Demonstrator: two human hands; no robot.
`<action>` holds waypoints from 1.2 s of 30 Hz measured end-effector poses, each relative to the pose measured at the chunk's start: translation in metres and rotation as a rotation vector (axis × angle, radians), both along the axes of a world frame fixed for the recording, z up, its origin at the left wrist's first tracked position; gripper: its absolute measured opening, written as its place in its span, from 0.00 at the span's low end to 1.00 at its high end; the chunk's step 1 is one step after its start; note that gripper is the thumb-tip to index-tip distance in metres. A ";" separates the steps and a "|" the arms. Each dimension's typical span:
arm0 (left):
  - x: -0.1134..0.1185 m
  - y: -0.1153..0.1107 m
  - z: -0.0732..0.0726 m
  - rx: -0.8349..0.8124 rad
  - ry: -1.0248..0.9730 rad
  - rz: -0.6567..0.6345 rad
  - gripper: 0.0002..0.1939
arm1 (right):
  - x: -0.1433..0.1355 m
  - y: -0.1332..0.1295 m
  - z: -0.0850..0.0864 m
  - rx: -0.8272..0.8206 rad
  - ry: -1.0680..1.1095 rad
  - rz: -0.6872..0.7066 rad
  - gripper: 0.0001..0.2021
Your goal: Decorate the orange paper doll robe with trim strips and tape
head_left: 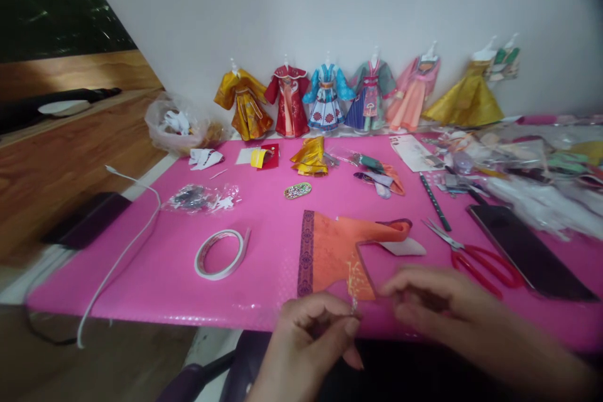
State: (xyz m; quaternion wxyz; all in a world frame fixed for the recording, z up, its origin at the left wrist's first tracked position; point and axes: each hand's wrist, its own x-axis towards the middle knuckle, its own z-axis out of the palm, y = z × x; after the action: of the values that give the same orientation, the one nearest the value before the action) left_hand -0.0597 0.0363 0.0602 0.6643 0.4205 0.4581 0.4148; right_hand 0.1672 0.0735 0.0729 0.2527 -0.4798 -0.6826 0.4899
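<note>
At the near edge of the pink table, my left hand [313, 339] pinches something tiny and shiny between thumb and fingertips, too small to name. My right hand [436, 301], slightly blurred, is to its right with curled fingers near the corner of an orange doll garment [330, 251]; whether it holds anything is unclear. That garment lies flat just beyond my hands, with a dark patterned band on its left side and yellow embroidery at the lower right. A pale piece [406, 247] is partly under its sleeve.
Red-handled scissors [487, 260], a phone [532, 251] and a black pen [435, 201] lie right. A tape roll [219, 254] and white cable [136, 245] are left. Dressed doll forms, including a red one [288, 100], line the wall. Plastic bags [532, 169] crowd the back right.
</note>
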 end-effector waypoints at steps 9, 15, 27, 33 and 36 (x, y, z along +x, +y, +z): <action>0.003 -0.001 -0.005 -0.119 -0.086 0.014 0.18 | -0.053 0.008 -0.001 -0.077 0.217 0.010 0.13; 0.004 0.001 -0.006 -0.200 -0.118 0.011 0.15 | -0.045 0.011 0.001 -0.115 0.271 -0.132 0.12; -0.003 -0.007 -0.018 -0.268 -0.111 -0.078 0.16 | -0.032 0.035 0.004 -0.128 0.340 -0.246 0.16; -0.005 -0.011 -0.025 -0.302 -0.143 -0.100 0.17 | -0.030 0.041 0.003 -0.094 0.311 -0.274 0.19; -0.007 -0.013 -0.028 -0.290 -0.177 -0.112 0.14 | -0.030 0.042 0.003 -0.103 0.332 -0.278 0.20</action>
State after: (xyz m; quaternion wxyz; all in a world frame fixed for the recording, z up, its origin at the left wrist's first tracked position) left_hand -0.0672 0.0232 0.0321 0.7777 0.3072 0.4288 0.3420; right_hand 0.1370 0.1153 0.0759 0.4020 -0.4943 -0.5328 0.5570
